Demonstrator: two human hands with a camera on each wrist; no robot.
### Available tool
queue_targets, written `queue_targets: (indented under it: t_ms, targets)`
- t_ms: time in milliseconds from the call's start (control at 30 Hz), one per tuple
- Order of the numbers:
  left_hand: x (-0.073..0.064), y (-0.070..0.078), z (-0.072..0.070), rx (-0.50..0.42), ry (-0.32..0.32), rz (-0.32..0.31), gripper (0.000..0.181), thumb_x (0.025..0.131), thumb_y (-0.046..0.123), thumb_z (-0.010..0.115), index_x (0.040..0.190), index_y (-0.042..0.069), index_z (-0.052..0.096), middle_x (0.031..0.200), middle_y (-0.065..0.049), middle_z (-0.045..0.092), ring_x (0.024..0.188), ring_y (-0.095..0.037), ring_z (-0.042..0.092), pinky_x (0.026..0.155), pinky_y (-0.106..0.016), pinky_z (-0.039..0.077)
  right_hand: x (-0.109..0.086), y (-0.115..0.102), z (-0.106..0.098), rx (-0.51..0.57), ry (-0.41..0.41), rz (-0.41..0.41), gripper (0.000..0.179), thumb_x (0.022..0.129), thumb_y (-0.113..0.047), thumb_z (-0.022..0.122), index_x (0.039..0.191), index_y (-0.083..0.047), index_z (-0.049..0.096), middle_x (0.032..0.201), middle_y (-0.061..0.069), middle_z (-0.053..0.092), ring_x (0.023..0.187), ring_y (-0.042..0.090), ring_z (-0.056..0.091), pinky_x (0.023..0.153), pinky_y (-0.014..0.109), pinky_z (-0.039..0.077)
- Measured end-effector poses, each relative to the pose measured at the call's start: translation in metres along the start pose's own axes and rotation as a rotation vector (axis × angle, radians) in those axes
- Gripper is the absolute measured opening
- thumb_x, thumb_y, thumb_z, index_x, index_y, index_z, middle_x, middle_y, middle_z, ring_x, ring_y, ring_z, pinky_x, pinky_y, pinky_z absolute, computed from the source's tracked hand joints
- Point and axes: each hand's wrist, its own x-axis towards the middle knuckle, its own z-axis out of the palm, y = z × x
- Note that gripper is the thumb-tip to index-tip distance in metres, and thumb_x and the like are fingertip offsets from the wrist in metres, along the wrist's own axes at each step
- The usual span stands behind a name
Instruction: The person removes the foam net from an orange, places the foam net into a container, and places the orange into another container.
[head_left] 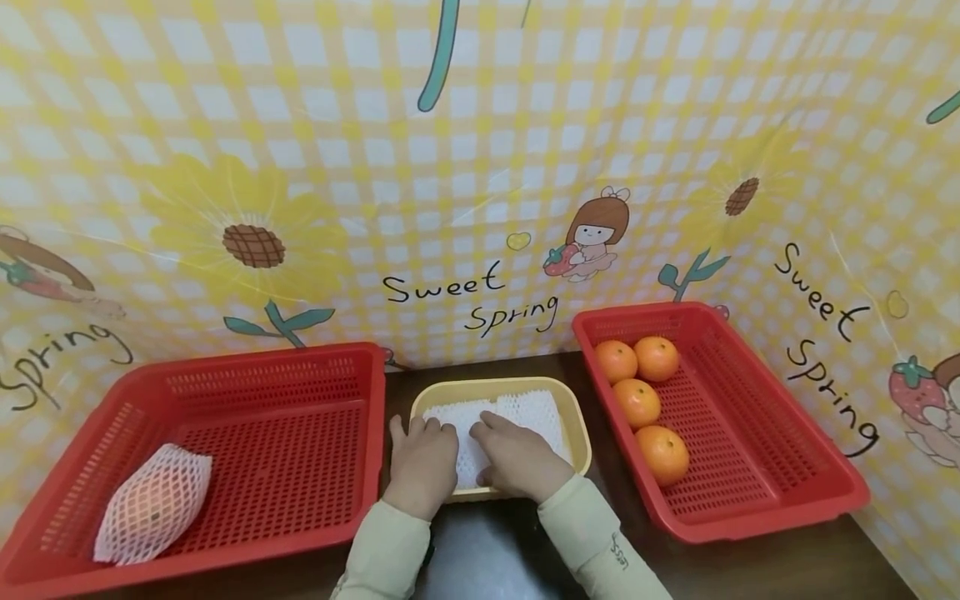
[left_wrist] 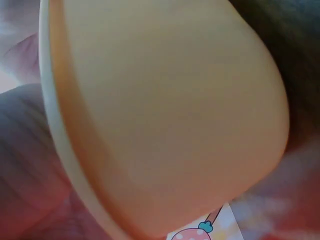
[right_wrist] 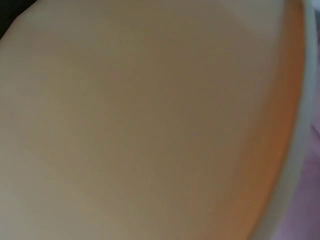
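Note:
A pale yellow tub (head_left: 577, 417) stands between two baskets, with white foam fruit nets (head_left: 536, 408) lying in it. My left hand (head_left: 423, 462) reaches over the tub's near left rim, its fingers on the net at the left. From the near right, my right hand (head_left: 525, 458) reaches in too, its fingers bent down onto the same net and the thumb nearer me. The fingertips are partly hidden, so I cannot tell whether either hand pinches the net. In both wrist views the tub's outer wall (left_wrist: 170, 110) fills most of the picture.
At the left, a red basket (head_left: 375, 433) holds a fruit in a white foam net (head_left: 153, 504). Another red basket (head_left: 780, 400), on the right, has several oranges (head_left: 662, 456) along its left side. A yellow checked cloth (head_left: 450, 183) hangs behind the dark table (head_left: 495, 367).

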Motion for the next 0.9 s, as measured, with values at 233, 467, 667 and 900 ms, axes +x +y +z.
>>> queue_targets:
  t_ms: [233,467,667,900]
  targets:
    - [0.0038,0.0059,0.0040,0.067,0.038,-0.034,0.004,0.088,0.005,0.071,0.089,0.002,0.070,0.069,-0.014,0.059,0.071,-0.028,0.064,0.085,-0.054,0.039,0.0020,-0.0015,0.0002,-0.002,0.032,-0.027,0.037,0.075,-0.015,0.088,0.099,-0.010,0.061,0.092,-0.001,0.052,0.078,0.015,0.056,0.066,0.032,0.050]
    - [0.0028,0.0094,0.0088,0.102,0.076,-0.014,0.007,0.089,0.002,0.065,0.092,-0.004,0.067,0.079,-0.020,0.063,0.075,-0.033,0.066,0.102,-0.057,0.034,0.0037,-0.0014,0.0014,-0.016,0.033,-0.026,0.035,0.075,-0.016,0.087,0.097,-0.011,0.060,0.091,0.000,0.052,0.079,0.017,0.057,0.064,0.034,0.051]
    - [0.0048,0.0094,0.0035,0.042,-0.055,-0.018,0.023,0.092,0.007,0.066,0.109,-0.009,0.065,0.105,-0.027,0.066,0.100,-0.038,0.065,0.109,-0.058,0.027,0.0041,-0.0011,0.0007,-0.023,0.018,-0.022,0.034,0.076,-0.015,0.086,0.098,-0.011,0.060,0.092,0.000,0.053,0.082,0.019,0.058,0.065,0.035,0.051]
    - [0.0075,0.0094,0.0023,0.035,-0.095,-0.016,0.031,0.091,0.009,0.067,0.116,-0.009,0.063,0.108,-0.027,0.066,0.112,-0.038,0.060,0.112,-0.055,0.026,0.0044,-0.0030,0.0017,-0.030,0.001,0.005,0.033,0.077,-0.015,0.085,0.098,-0.011,0.059,0.093,0.001,0.053,0.089,0.023,0.060,0.065,0.040,0.052]
